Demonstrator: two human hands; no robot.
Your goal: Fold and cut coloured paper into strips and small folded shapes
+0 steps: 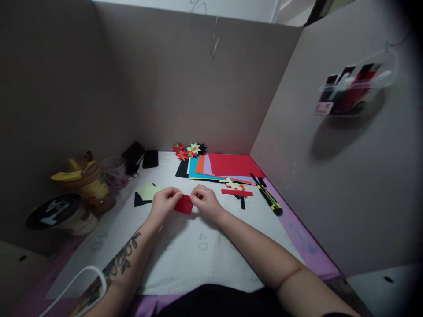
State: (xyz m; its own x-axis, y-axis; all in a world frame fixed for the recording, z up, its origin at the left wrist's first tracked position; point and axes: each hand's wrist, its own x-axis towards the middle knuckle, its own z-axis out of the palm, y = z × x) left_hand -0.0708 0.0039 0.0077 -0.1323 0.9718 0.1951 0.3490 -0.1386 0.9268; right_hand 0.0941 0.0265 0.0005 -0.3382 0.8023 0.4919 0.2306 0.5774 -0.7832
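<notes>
A small red paper piece [183, 205] is held between my two hands, above the white mat. My left hand [167, 200] pinches its upper left corner between thumb and fingers. At the upper right corner, my right hand [204, 200] grips the same paper, fingers curled. Just left of my left hand lie a pale green paper [148, 191] and a black paper piece [141, 200]. To the right of my right hand are a red strip [237, 193], pale green scraps [233, 184] and a black strip [243, 202].
Coloured sheets [234, 165] and folded paper stars [193, 149] lie at the back. A yellow-black cutter [271, 200] rests on the right. Containers [94, 187] and a black-lidded tub [56, 213] stand left. Grey walls enclose the table; a bag [353, 90] hangs right.
</notes>
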